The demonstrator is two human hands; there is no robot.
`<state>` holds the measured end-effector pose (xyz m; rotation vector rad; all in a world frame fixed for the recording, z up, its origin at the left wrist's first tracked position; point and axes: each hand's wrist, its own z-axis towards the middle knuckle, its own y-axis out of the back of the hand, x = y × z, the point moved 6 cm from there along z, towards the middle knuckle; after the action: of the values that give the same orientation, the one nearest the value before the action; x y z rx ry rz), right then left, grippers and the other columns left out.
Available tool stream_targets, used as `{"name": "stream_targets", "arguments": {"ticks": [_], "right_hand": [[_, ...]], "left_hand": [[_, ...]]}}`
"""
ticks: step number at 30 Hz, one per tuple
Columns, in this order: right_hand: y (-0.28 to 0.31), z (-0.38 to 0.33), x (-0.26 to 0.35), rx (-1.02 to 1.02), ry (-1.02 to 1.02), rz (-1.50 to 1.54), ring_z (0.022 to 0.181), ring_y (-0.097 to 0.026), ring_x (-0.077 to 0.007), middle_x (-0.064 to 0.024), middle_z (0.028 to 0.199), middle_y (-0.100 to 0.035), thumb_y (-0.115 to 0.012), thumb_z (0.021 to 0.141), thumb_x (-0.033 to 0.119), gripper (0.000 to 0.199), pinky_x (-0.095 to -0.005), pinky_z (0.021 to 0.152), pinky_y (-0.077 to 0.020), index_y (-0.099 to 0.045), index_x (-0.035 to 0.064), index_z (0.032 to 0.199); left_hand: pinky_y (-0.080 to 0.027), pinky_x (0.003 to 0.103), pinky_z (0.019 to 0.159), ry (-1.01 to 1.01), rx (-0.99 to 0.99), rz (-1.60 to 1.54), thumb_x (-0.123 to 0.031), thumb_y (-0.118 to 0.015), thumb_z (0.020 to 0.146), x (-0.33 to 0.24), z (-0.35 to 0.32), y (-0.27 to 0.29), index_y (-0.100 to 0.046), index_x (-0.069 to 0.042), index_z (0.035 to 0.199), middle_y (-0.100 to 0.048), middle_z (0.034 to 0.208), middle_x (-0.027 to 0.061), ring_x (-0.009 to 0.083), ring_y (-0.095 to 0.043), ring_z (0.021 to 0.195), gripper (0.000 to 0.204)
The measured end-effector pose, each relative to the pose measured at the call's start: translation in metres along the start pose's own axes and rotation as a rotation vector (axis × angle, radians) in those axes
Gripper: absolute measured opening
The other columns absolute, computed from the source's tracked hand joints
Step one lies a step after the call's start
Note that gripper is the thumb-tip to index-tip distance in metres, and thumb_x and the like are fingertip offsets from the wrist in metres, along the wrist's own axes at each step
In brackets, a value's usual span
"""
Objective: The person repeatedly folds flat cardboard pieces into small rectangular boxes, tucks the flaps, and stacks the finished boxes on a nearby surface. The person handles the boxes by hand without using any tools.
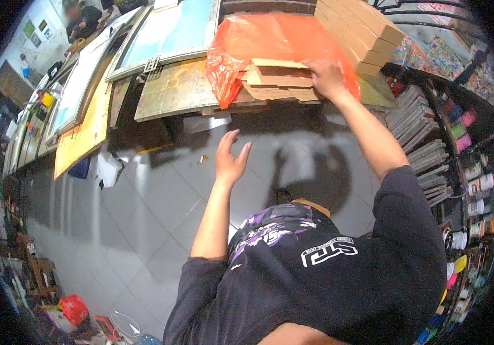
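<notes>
My right hand [327, 78] reaches forward to the table and grips the right end of a brown cardboard piece [281, 73]. That piece is tilted up over several more flat cardboard sheets [275, 93], which lie at the table's near edge. A crinkled orange plastic bag [275, 37] spreads under and behind the cardboard. In front of the table, over the floor, my left hand [231, 160] hovers with its thumb and fingers apart and nothing in it.
Long brown cardboard boxes [367, 29] are stacked right of the bag. Framed screens [172, 29] lie on the left part of the table [172, 92]. At the right, a shelf holds stacked frames [412, 118] and jars [481, 184]. A person [83, 23] is at the far left.
</notes>
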<state>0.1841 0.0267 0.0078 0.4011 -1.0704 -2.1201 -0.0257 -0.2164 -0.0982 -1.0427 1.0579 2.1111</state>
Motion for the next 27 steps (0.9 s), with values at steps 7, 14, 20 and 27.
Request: {"name": "stream_targets", "arguments": {"ticks": [7, 14, 20, 27], "right_hand": [[0.073, 0.005, 0.004, -0.218, 0.095, -0.023, 0.096, -0.064, -0.0243, -0.0067, 0.102, -0.067, -0.056, 0.075, 0.002, 0.032, -0.0373, 0.079, -0.0525, -0.066, 0.0141, 0.103], [0.109, -0.044, 0.042, -0.253, 0.158, 0.049, 0.092, -0.064, -0.0253, -0.0066, 0.099, -0.068, -0.058, 0.069, -0.001, 0.034, -0.0392, 0.082, -0.0503, -0.066, 0.0116, 0.099], [0.111, -0.096, 0.082, -0.138, 0.152, 0.129, 0.091, -0.064, -0.0266, -0.0078, 0.098, -0.068, -0.059, 0.069, -0.004, 0.033, -0.0367, 0.080, -0.0482, -0.067, 0.0099, 0.098], [0.102, -0.117, 0.081, -0.201, 0.072, 0.364, 0.102, -0.060, -0.0258, -0.0125, 0.109, -0.064, -0.068, 0.076, 0.019, 0.030, -0.0358, 0.089, -0.0449, -0.065, 0.0078, 0.104]], "left_hand": [[-0.047, 0.036, 0.086, 0.074, -0.035, -0.077, -0.019, -0.072, 0.079, -0.005, 0.005, -0.005, -0.057, -0.002, 0.117, -0.060, 0.113, 0.0133, 0.0255, -0.060, 0.099, 0.044], [-0.047, 0.031, 0.083, 0.360, -0.032, -0.587, -0.033, -0.057, 0.091, 0.009, 0.009, -0.011, -0.056, -0.001, 0.118, -0.062, 0.110, 0.0132, 0.0228, -0.063, 0.097, 0.042], [-0.051, 0.037, 0.084, 0.548, 0.307, -1.262, -0.055, -0.041, 0.093, -0.028, 0.012, -0.039, -0.043, 0.001, 0.128, -0.059, 0.118, 0.0157, 0.0254, -0.062, 0.101, 0.066], [-0.047, 0.046, 0.093, 0.631, 0.194, -1.157, -0.016, -0.052, 0.091, -0.058, 0.017, -0.056, -0.046, 0.004, 0.123, -0.056, 0.120, 0.0156, 0.0284, -0.056, 0.110, 0.038]]}}
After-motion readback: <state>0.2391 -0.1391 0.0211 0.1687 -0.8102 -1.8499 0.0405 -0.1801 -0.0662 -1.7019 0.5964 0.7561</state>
